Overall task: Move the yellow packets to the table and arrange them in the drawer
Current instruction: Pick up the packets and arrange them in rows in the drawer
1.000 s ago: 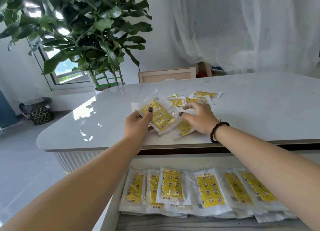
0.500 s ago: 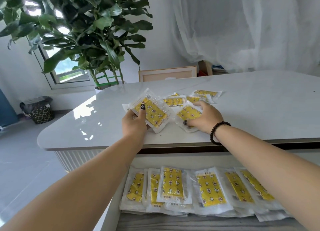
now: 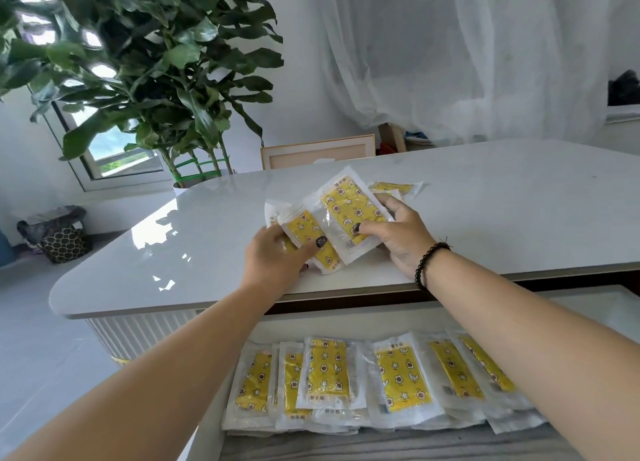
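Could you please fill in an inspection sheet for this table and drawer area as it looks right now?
Surface: glossy white table, bare at its right.
Job's things: yellow packets in hands; loose packets behind; a row of packets in the open drawer.
Clutter: nothing seen.
Grippers: left hand and right hand each grip packets above the table.
Cables: nothing seen.
Surroundings: potted plant, sheer curtain, patterned bag on the floor.

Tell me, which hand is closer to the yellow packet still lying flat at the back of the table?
The right hand: its fingers reach up just in front of the far packet. The left hand sits lower and further left, holding other packets.
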{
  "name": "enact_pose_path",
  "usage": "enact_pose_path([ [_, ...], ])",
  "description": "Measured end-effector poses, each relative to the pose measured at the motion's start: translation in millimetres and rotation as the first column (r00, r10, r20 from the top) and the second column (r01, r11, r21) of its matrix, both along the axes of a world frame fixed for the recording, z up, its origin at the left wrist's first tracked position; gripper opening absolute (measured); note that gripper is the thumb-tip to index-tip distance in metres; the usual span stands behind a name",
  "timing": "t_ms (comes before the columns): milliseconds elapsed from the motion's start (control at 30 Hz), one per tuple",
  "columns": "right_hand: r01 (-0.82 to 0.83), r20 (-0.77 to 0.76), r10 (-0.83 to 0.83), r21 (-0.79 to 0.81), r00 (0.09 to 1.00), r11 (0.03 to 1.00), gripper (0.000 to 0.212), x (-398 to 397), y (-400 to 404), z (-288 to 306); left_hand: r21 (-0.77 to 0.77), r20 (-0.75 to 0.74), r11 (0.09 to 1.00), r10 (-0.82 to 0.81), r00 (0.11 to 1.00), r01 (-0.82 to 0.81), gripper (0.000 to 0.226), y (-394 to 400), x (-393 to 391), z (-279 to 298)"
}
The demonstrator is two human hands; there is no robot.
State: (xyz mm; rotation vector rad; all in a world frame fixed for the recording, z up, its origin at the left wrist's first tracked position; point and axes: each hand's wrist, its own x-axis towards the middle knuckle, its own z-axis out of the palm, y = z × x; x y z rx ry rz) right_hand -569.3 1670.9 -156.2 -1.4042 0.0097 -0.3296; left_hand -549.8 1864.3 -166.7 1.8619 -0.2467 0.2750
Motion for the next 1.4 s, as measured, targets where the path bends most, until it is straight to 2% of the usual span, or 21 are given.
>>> enact_pose_path([
  [67, 0.005, -0.017, -0.002, 0.191, 1.0, 0.982, 0.049, 0.6, -3.4, 1.1, -0.084, -0.018, 0.996, 0.007, 1.0, -0.008, 0.016, 0.6, -1.4, 2.1],
  [133, 0.03, -0.031, -0.022, 0.321, 0.999, 0.947, 0.039, 0.1, -6.9, 3.2, -0.232, -0.053, 0.972, 0.016, 0.998, -0.028, 0.011, 3.1, -2.4, 6.0],
  [200, 0.041, -0.02, -0.036, 0.39, 0.999, 0.92, 0.027, 0.7, -10.5, 4.4, -0.346, -0.099, 0.936, 0.028, 0.995, -0.061, 0.005, 7.7, -1.5, 8.5],
  [300, 0.051, 0.016, -0.065, 0.435, 0.998, 0.899, 0.023, 1.5, -12.6, 3.1, -0.391, -0.115, 0.919, 0.011, 0.993, -0.055, 0.007, 10.9, -0.4, 8.8],
  [367, 0.072, 0.051, -0.096, 0.35, 0.994, 0.934, 0.024, 1.5, -11.2, 1.2, -0.322, -0.101, 0.947, -0.012, 0.995, -0.022, 0.008, 8.3, -0.2, 7.9],
  [467, 0.073, 0.094, -0.086, 0.133, 0.992, 0.988, 0.025, -1.4, -3.9, 0.0, -0.124, -0.01, 0.992, -0.002, 1.0, 0.001, 0.007, 3.5, -1.5, 3.5],
  [600, 0.117, 0.166, -0.095, -0.126, 0.981, 0.985, 0.025, -4.9, 4.5, 0.5, 0.006, 0.098, 0.999, -0.046, 0.994, 0.045, 0.008, -1.6, -8.9, -0.7],
  [667, 0.118, 0.177, -0.084, -0.196, 0.981, 0.973, 0.03, -5.4, 6.4, 0.5, 0.067, 0.152, 0.993, -0.102, 0.983, 0.093, 0.009, -2.8, -14.8, -1.8],
  [733, 0.077, 0.172, -0.043, -0.192, 0.984, 0.978, 0.029, -5.4, 7.4, 0.5, 0.133, 0.176, 0.98, -0.17, 0.97, 0.147, 0.018, -3.1, -21.9, -1.4],
  [833, 0.033, 0.188, 0.002, -0.184, 0.982, 0.982, 0.033, -5.6, 8.5, 0.9, 0.278, 0.212, 0.95, -0.208, 0.955, 0.145, 0.032, -2.2, -25.0, -2.8],
  [933, 0.028, 0.167, 0.005, -0.189, 0.986, 0.982, 0.042, -2.5, 8.1, -2.0, 0.329, 0.205, 0.932, -0.228, 0.952, 0.153, 0.034, -2.3, -23.4, -3.7],
  [1000, 0.004, 0.109, 0.011, -0.138, 0.994, 0.99, 0.057, -0.2, 7.1, -2.9, 0.373, 0.204, 0.916, -0.236, 0.95, 0.148, 0.035, -3.0, -21.9, -5.1],
  [1100, -0.083, 0.013, 0.084, -0.032, 0.996, 0.996, 0.068, 2.2, 5.3, -3.0, 0.416, 0.186, 0.899, -0.235, 0.954, 0.14, 0.04, -4.6, -21.0, -4.8],
  [1200, -0.157, -0.005, 0.157, -0.053, 0.988, 0.986, 0.076, 3.1, 5.1, -3.4, 0.422, 0.172, 0.898, -0.212, 0.962, 0.122, 0.04, -5.8, -20.3, -3.5],
  [1333, -0.13, -0.008, 0.13, -0.11, 0.991, 0.985, 0.066, 1.3, 7.5, -4.5, 0.407, 0.141, 0.908, -0.167, 0.976, 0.097, 0.04, -6.7, -24.1, 0.1],
  [1400, -0.086, -0.01, 0.086, -0.09, 0.996, 0.992, 0.062, -2.9, 8.2, -3.3, 0.405, 0.122, 0.91, -0.156, 0.98, 0.094, 0.039, -7.2, -25.5, 1.3],
])
